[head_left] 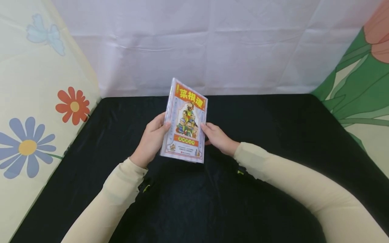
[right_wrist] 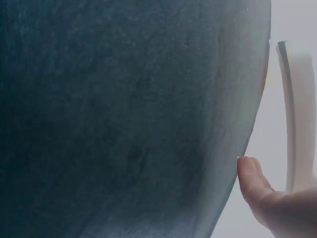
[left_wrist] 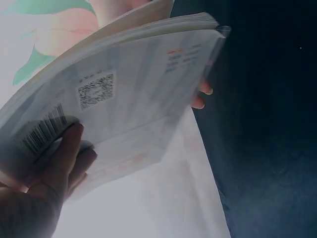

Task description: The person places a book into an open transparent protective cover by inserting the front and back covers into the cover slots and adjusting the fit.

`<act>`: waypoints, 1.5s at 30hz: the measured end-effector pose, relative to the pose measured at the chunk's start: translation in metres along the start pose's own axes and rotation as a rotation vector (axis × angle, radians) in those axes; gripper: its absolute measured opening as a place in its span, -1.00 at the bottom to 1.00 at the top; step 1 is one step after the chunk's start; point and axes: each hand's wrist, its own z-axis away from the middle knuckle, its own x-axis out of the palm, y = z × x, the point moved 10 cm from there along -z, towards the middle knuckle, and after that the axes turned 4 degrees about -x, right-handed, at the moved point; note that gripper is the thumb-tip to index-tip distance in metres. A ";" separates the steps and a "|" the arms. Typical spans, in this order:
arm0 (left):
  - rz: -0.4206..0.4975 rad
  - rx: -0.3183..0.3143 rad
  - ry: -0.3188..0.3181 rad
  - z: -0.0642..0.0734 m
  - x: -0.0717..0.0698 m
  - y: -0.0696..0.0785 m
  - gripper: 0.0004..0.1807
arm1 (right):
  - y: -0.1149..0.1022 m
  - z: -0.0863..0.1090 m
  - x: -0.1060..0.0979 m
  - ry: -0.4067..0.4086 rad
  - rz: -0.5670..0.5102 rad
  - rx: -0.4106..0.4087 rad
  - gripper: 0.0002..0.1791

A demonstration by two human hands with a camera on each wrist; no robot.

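A thin paperback book [head_left: 188, 123] is held up above the black cloth, its illustrated front cover facing the head camera and its top leaning away. My left hand [head_left: 152, 138] grips its left edge, thumb near the cover's margin. On the opposite edge, my right hand [head_left: 220, 136] pinches the book with the thumb in front and fingers mostly hidden behind. The left wrist view shows the back cover [left_wrist: 138, 109] with a QR code and barcode, and dark fingers [left_wrist: 69, 153] against it. In the right wrist view the book [right_wrist: 298, 119] appears edge-on beside the hand [right_wrist: 282, 208].
Black cloth [head_left: 273, 128] covers the table beneath both arms. Behind it hangs a pale, creased backdrop [head_left: 194, 44]. Flower-printed cloth [head_left: 27, 84] stands on the left, and a panel with large green leaves [head_left: 364, 84] on the right.
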 end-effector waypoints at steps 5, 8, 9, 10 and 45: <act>0.110 0.042 -0.042 0.000 0.004 0.000 -0.54 | 0.002 0.001 0.002 -0.045 -0.107 0.025 -0.43; 0.184 0.052 -0.077 -0.001 0.007 -0.003 -0.53 | 0.001 0.002 0.002 -0.066 -0.180 0.027 -0.42; 0.204 0.052 -0.085 -0.001 0.008 -0.004 -0.53 | 0.001 0.002 0.001 -0.061 -0.201 0.027 -0.43; 0.219 0.052 -0.093 -0.001 0.009 -0.005 -0.52 | 0.001 0.003 -0.001 -0.054 -0.222 0.025 -0.44; 0.133 -0.290 0.004 -0.008 0.010 -0.077 -0.53 | 0.011 0.022 -0.057 0.169 -0.065 0.057 -0.57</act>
